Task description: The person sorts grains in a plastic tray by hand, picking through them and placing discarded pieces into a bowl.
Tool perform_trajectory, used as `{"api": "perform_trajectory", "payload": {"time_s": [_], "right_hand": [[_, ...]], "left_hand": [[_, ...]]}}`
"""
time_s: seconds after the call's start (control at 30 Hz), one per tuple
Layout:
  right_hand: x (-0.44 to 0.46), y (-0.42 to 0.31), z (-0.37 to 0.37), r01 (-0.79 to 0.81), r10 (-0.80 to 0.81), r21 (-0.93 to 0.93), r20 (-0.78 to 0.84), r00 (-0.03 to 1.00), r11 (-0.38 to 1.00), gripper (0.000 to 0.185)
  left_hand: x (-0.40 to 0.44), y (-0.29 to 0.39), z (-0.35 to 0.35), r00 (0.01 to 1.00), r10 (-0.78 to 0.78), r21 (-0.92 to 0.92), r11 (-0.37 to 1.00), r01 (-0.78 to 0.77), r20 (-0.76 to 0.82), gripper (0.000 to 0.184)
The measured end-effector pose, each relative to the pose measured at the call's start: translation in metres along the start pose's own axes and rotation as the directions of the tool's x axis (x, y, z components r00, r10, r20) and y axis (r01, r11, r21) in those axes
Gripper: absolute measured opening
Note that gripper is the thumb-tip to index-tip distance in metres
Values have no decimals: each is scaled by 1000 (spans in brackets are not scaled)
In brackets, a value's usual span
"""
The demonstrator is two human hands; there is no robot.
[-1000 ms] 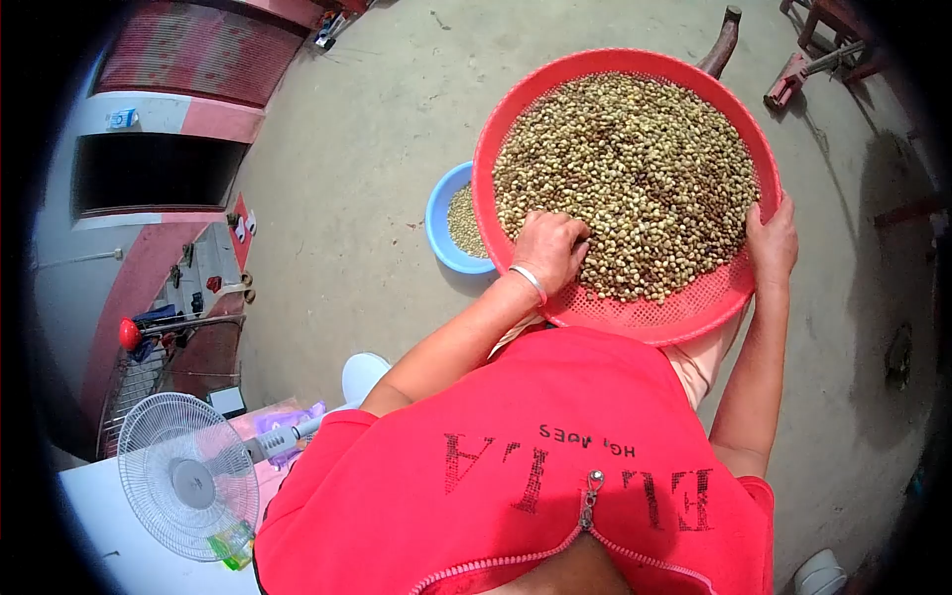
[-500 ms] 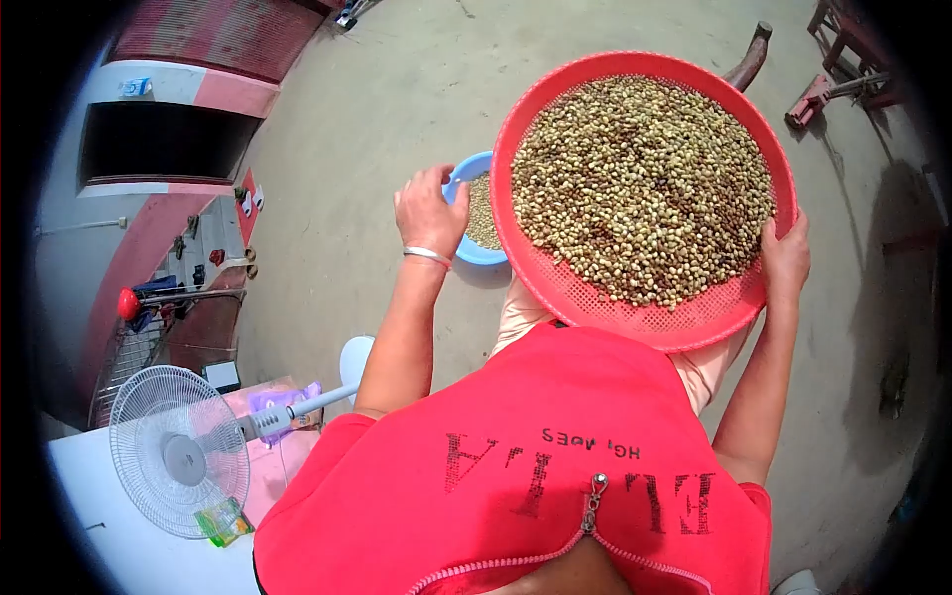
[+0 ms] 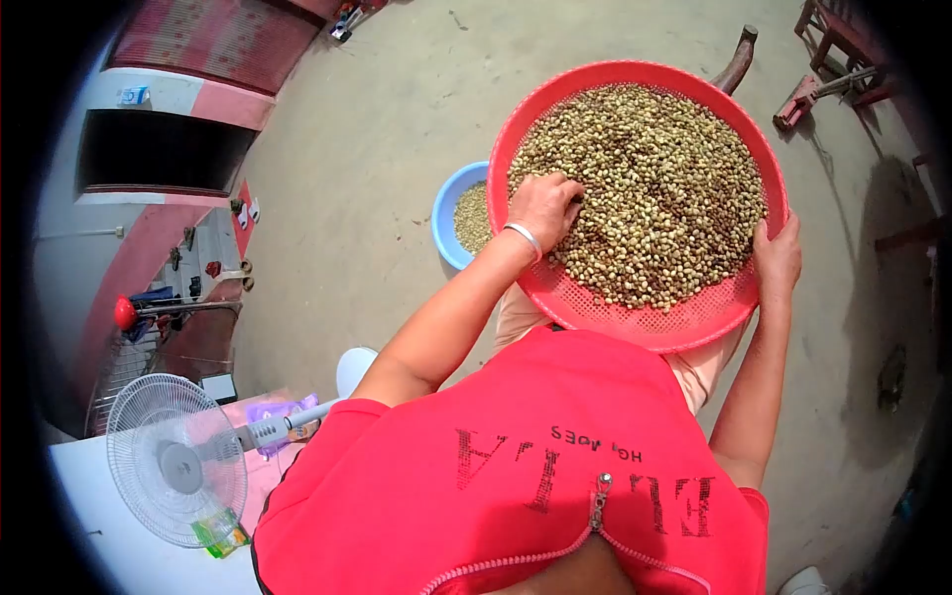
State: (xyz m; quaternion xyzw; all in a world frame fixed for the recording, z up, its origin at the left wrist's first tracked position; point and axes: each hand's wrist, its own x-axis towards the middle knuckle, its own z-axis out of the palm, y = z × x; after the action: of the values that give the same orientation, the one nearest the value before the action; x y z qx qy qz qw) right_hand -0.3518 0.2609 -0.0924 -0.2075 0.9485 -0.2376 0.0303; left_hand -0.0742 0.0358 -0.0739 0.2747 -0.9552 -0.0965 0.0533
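Observation:
A round red plastic sieve basket (image 3: 684, 325) rests on my lap, heaped with small green and brown seeds (image 3: 645, 188). At the left part of the heap, my left hand (image 3: 545, 210) touches the seeds with its fingers curled and drawn together. Whatever lies between those fingertips is hidden. My right hand (image 3: 779, 256) grips the basket's right rim, thumb on the inner side. Partly behind the basket on its left, a blue basin (image 3: 445, 226) stands on the floor with paler seeds (image 3: 472, 218) in it.
A white standing fan (image 3: 180, 468) is at lower left, beside a green packet (image 3: 220, 534) and a purple package (image 3: 283, 409). Beyond the basket a piece of wood (image 3: 737, 61) lies on the concrete floor (image 3: 357, 198). Wooden furniture (image 3: 843, 40) stands at upper right.
My left hand has moved right, from above the blue basin to the seeds in the red basket. My right hand keeps its grip on the rim.

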Motion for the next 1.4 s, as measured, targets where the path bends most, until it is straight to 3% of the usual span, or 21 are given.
{"api": "perform_trajectory", "payload": {"time_s": [0.17, 0.57, 0.63, 0.67, 0.7, 0.73, 0.77, 0.8, 0.87, 0.9, 0.93, 1.0, 1.1, 1.13, 1.17, 1.2, 1.23, 1.4], "right_hand": [[-4, -2, -5, 37, -36, 81, -13, 999, 996, 50], [-2, -1, -1, 34, -34, 19, -9, 999, 999, 51], [-2, -2, -1, 25, -25, 20, -1, 1000, 999, 51], [-2, -2, -1, 13, -13, 21, 4, 1000, 1000, 51], [-2, -2, -1, 13, -13, 22, 6, 1000, 1000, 51], [-2, -2, -2, 18, -18, 30, 5, 1000, 999, 50], [-2, -2, -1, 24, -24, 38, 3, 1000, 999, 50], [-2, 1, 0, 27, -27, 39, 9, 1000, 999, 50], [1, 6, 5, 31, -31, 30, -7, 999, 999, 50], [1, 5, 5, 37, -38, 35, 0, 999, 999, 50], [1, 5, 5, 39, -39, 27, -8, 999, 999, 51], [5, 8, 7, 27, -27, -15, 6, 1000, 1000, 54], [8, 16, 12, 75, -75, -2, -26, 997, 997, 55], [9, 17, 13, 74, -74, -4, -28, 997, 997, 55], [10, 19, 14, 79, -79, 1, -36, 996, 997, 55], [10, 19, 14, 84, -84, 6, -43, 996, 996, 56], [9, 19, 14, 86, -85, 3, -43, 995, 996, 56], [10, 20, 14, 96, -95, 10, -37, 995, 995, 55]], "left_hand": [[3, 3, 7, 1000, 18, 24, 1000, -18, -22, 12], [-1, 3, 13, 999, -47, 9, 999, 47, -14, 5], [-5, 6, 5, 988, -129, -202, 973, 109, -84, 11], [-7, 8, 1, 974, -223, -314, 928, 200, -39, 15], [-9, 7, 0, 974, -224, -313, 928, 201, -38, 15], [-10, 7, -1, 943, -334, -625, 732, 272, 19, 15], [-13, 6, -2, 903, -415, -850, 432, 302, 111, 16], [-14, 15, -29, 821, -453, -890, 117, 441, 347, 16], [-20, 4, -31, 816, -318, -874, -217, 434, 484, 18], [-26, 5, -38, 808, -256, -826, -372, 424, 531, 18], [-30, 6, -43, 806, -264, -827, -371, 423, 530, 18], [-37, 9, -48, 803, -214, -768, -503, 397, 556, 18], [-40, -5, -31, 856, -128, -783, -489, 386, 502, 17], [-40, -1, -27, 814, -276, -855, -255, 452, 512, 15], [-42, 3, -24, 814, -273, -855, -257, 452, 512, 15], [-42, 9, -27, 875, -355, -835, 323, 445, 329, 15], [-42, 14, -27, 940, -315, -511, 791, 338, 133, 14], [-15, 15, -10, 969, -221, -381, 910, 164, -113, 15]]}}
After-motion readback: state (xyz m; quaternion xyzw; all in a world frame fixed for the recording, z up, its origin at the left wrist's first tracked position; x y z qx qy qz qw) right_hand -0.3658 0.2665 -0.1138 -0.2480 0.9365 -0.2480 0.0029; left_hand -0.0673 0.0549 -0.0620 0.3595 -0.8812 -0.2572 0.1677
